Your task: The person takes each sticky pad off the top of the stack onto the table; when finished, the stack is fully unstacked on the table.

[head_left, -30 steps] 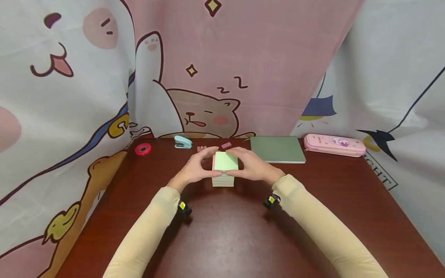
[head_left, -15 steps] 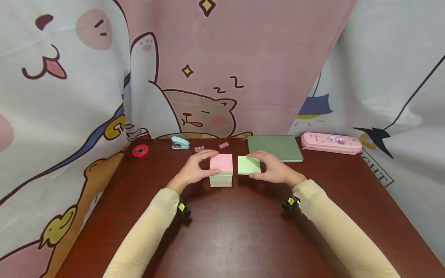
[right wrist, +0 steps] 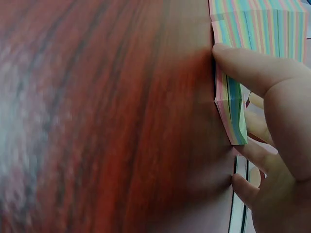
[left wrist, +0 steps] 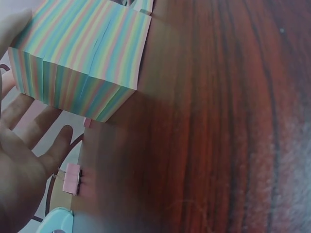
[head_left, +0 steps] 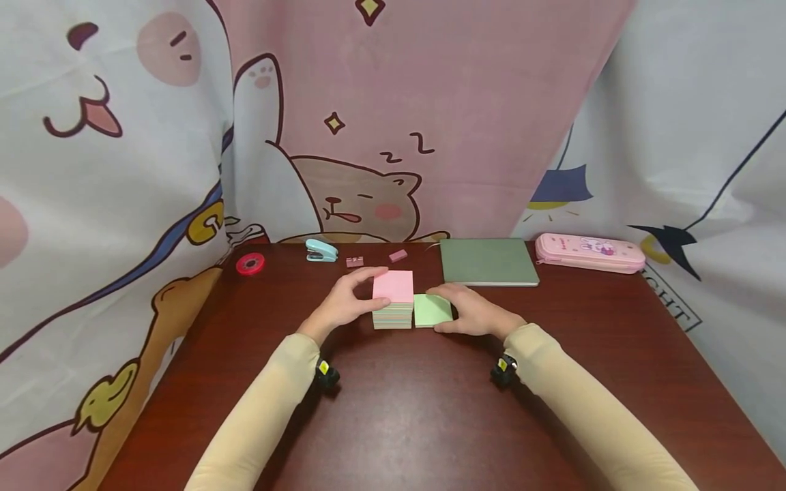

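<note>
A tall block of sticky notes [head_left: 393, 317] with a pink top and striped, multicoloured sides stands on the table. My left hand [head_left: 339, 300] holds it from the left, thumb at the near top edge and fingers behind. Just right of the block lies a thinner sticky note pad [head_left: 431, 311], light green on top. My right hand [head_left: 477, 311] pinches this pad between the thumb at its near side and the fingers at its far side. In the right wrist view the thin pad [right wrist: 227, 104] sits low at the table surface beside the taller block [right wrist: 272, 29].
Along the back of the dark wooden table [head_left: 393, 409] are a red tape roll [head_left: 250, 264], a light-blue stapler [head_left: 322, 250], a pink binder clip [head_left: 355, 262], a small pink block [head_left: 398, 256], a green notebook [head_left: 489, 262] and a pink pencil case [head_left: 589, 253]. Printed curtains hang behind.
My right hand has lifted the green-topped pad off the block, exposing the pink top, and brought it right and down to the table beside it. My left hand stays on the block.
</note>
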`<state>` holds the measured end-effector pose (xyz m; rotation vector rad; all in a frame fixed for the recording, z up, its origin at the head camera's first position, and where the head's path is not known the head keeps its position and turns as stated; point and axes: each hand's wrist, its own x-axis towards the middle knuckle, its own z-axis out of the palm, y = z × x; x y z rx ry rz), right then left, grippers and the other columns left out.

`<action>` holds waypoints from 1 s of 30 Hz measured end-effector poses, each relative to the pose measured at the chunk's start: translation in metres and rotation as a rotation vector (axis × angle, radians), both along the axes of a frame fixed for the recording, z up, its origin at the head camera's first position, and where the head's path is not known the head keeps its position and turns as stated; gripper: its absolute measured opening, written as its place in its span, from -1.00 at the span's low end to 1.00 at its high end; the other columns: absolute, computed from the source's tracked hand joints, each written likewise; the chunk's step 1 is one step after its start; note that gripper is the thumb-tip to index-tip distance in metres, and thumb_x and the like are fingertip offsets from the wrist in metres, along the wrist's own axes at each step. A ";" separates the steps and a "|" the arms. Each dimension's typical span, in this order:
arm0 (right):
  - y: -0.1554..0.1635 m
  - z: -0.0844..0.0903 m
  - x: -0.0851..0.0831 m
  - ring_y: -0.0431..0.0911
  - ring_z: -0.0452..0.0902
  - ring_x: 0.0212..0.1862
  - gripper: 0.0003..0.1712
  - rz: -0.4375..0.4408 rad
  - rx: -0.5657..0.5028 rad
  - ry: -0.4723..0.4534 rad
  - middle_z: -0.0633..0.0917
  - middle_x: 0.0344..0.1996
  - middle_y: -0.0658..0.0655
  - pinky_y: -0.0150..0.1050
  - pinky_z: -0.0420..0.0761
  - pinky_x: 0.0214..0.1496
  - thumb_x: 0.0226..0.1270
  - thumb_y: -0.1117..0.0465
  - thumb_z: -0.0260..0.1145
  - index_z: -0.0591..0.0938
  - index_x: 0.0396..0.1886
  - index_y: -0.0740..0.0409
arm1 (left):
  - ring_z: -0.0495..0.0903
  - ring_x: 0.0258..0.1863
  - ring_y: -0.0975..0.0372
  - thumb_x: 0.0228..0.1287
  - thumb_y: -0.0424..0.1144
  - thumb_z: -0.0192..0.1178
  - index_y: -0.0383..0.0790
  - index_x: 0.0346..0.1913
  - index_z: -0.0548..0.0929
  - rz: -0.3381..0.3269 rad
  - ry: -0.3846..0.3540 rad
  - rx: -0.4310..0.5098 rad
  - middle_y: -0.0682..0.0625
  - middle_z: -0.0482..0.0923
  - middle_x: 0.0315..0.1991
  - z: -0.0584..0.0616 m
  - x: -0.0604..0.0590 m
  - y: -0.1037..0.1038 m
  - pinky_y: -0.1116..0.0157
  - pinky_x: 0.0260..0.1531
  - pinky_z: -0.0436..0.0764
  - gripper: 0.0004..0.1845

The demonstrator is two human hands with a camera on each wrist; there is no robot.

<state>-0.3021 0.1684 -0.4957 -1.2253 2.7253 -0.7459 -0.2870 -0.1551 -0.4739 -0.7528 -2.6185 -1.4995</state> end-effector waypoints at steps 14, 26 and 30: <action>-0.002 0.000 0.002 0.06 0.50 0.32 -0.11 -0.041 0.039 -0.024 0.64 0.29 0.11 0.15 0.46 0.42 0.21 -0.07 0.62 0.52 0.45 0.16 | 0.48 0.42 0.07 0.22 -0.12 0.57 -0.03 0.46 0.56 0.004 -0.006 0.009 0.02 0.55 0.42 -0.001 0.002 0.000 -0.08 0.44 0.42 -0.27; -0.008 0.011 0.004 0.14 0.42 0.43 0.09 -0.086 -0.001 -0.036 0.52 0.40 0.25 0.16 0.44 0.47 0.20 -0.25 0.57 0.39 0.54 0.28 | 0.50 0.40 0.03 0.24 -0.16 0.55 -0.17 0.47 0.53 -0.016 -0.005 0.023 -0.03 0.54 0.43 0.000 0.002 0.000 -0.10 0.43 0.43 -0.25; -0.028 0.030 0.003 0.16 0.31 0.52 0.18 -0.099 -0.106 -0.016 0.38 0.51 0.29 0.19 0.37 0.52 0.23 -0.27 0.54 0.28 0.60 0.30 | 0.46 0.43 0.01 0.26 -0.16 0.53 -0.18 0.49 0.50 -0.020 -0.016 0.006 -0.06 0.51 0.45 0.004 0.003 0.002 -0.11 0.46 0.39 -0.24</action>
